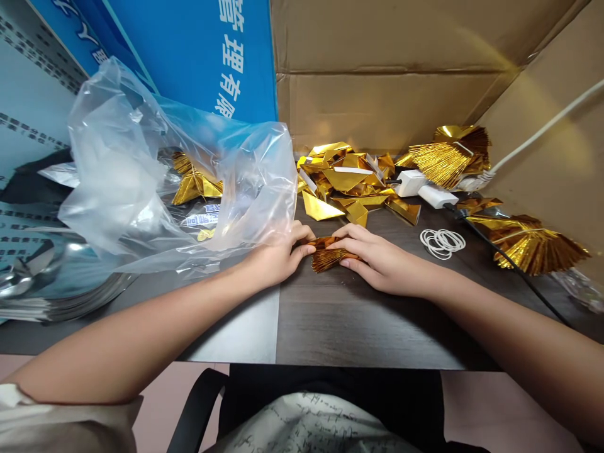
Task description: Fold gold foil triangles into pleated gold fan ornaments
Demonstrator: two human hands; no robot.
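Note:
Over the dark tabletop, both hands grip a small bundle of pleated gold foil paper point(326, 257). My left hand point(289, 255) pinches its left end between thumb and fingers. On the right end, my right hand point(372, 255) is closed, fingers on top and thumb below. The pleats fan toward me between the hands. Just behind lies a heap of folded gold foil pieces point(349, 176). White rubber bands point(442, 243) lie in a loose coil to the right of my right hand.
A clear plastic bag point(189, 182) with gold foil inside stands at left. Fanned gold foil bundles point(448, 157) sit at the back right near a white plug point(425, 189). A black cable point(514, 267) crosses the right side. Cardboard point(377, 69) walls the back.

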